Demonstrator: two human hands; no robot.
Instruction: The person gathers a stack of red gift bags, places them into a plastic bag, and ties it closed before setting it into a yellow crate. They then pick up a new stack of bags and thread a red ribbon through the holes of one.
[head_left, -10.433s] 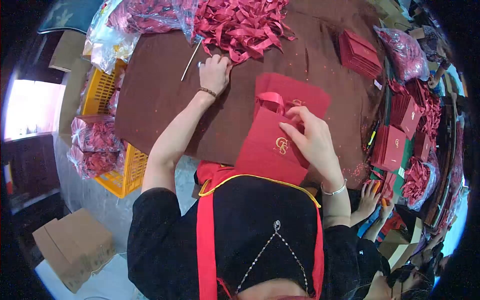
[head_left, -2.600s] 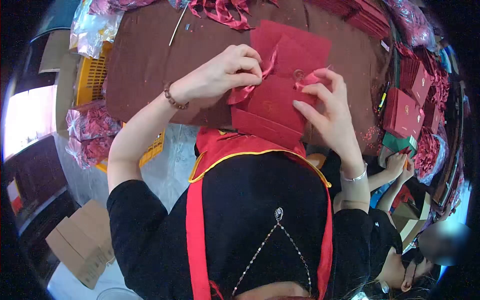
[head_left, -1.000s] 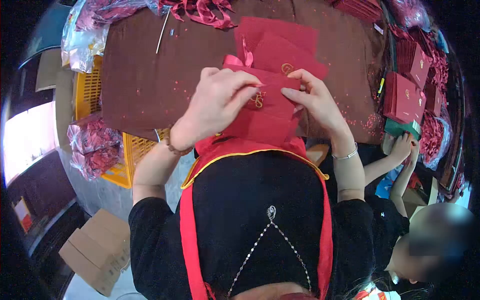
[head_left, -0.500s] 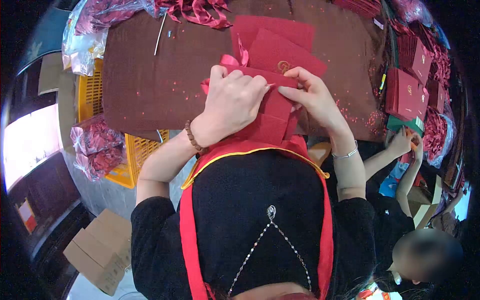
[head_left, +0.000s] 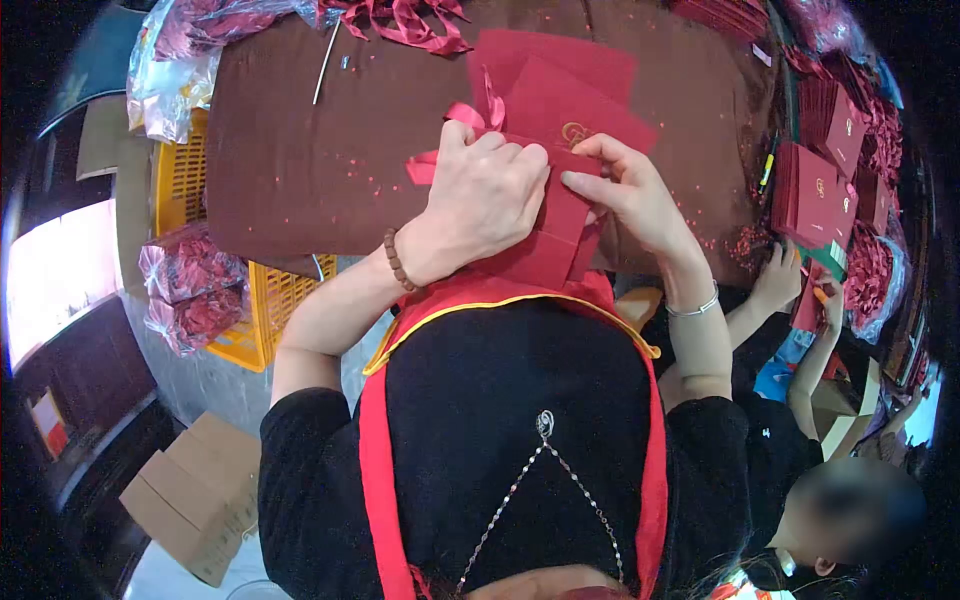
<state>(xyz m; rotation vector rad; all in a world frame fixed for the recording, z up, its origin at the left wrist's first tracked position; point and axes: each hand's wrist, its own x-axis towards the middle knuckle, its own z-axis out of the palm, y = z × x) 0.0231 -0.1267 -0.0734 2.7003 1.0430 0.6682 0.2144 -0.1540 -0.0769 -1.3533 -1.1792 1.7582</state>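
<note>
A flat-folded red paper bag (head_left: 556, 245) lies at the table's near edge, partly over my lap. My left hand (head_left: 490, 195) is closed in a fist over its left part, and a shiny pink-red ribbon (head_left: 424, 168) comes out beside the fist. The fingertips are hidden from above. At the bag's upper right edge, my right hand (head_left: 632, 190) pinches the paper between thumb and index finger. More flat red bags (head_left: 560, 62) lie fanned out just beyond my hands, one with a gold logo (head_left: 574, 131).
Loose red ribbons (head_left: 420, 22) lie at the table's far side, near a white stick (head_left: 325, 66). Stacked red bags (head_left: 806, 190) stand at right, where a co-worker's hands (head_left: 778, 278) handle something red. A yellow crate (head_left: 262, 305) and cardboard boxes (head_left: 195, 490) are at left.
My left hand has shifted slightly to the right and up, and more ribbon shows beside it. My right hand keeps its pinch. The co-worker's hands have moved apart.
</note>
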